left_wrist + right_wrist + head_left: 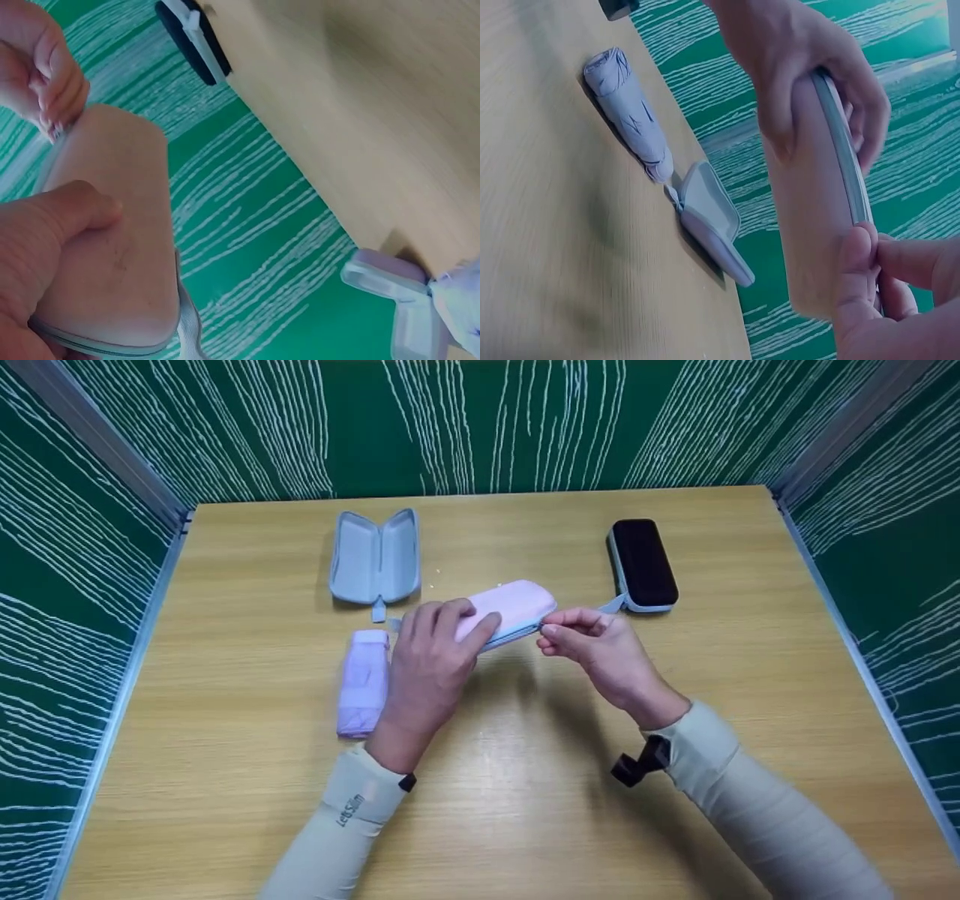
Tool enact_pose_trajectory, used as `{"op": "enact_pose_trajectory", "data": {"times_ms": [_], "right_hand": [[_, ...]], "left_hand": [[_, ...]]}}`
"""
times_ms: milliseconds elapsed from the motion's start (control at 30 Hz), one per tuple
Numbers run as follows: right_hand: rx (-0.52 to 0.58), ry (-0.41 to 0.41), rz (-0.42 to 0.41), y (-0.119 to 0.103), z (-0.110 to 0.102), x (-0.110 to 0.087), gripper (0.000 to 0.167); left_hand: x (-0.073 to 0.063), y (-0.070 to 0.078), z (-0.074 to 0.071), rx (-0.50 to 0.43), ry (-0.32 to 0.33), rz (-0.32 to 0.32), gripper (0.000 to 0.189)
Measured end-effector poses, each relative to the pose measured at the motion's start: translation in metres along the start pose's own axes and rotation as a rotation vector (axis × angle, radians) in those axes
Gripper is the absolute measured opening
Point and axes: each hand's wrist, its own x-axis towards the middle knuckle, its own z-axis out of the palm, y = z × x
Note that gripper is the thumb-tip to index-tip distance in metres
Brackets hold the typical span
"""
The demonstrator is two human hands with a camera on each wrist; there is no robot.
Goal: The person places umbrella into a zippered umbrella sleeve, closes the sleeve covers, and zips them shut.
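A pink zippered case (517, 604) with a light blue zipper band is held above the middle of the table. My left hand (439, 660) grips its left part, thumb across the pink face, as the left wrist view also shows. At the case's right end my right hand (600, 652) pinches the zipper pull between thumb and fingertips; the pull itself is mostly hidden. In the right wrist view the zipper band (844, 157) runs along the edge from the left hand to the pinching fingers (855, 255). Whether anything lies inside the case cannot be seen.
An open light blue case (375, 559) lies at the back left. In front of it, beside my left hand, is a folded lilac umbrella (364, 682). A black case with light blue trim (643, 564) stands at the back right. Green patterned walls (360, 427) border the wooden table.
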Motion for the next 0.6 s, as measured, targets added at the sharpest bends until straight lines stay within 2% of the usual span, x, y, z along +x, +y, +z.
{"op": "enact_pose_trajectory", "data": {"times_ms": [200,333,467,600], "right_hand": [[-0.066,-0.023,-0.009,0.002,0.013,-0.003,0.006],[-0.060,-0.036,-0.025,0.004,0.014,-0.001,0.006],[0.026,-0.080,-0.040,0.006,0.006,0.004,0.010],[0.180,-0.196,-0.068,0.007,-0.007,0.009,0.023]], "left_hand": [[0.003,0.009,0.001,0.089,-0.016,0.028,0.030],[0.004,0.010,-0.002,0.098,0.001,0.016,0.029],[0.001,0.010,-0.006,0.015,0.060,0.007,0.029],[-0.001,0.003,-0.008,-0.187,0.137,0.079,0.033]]}}
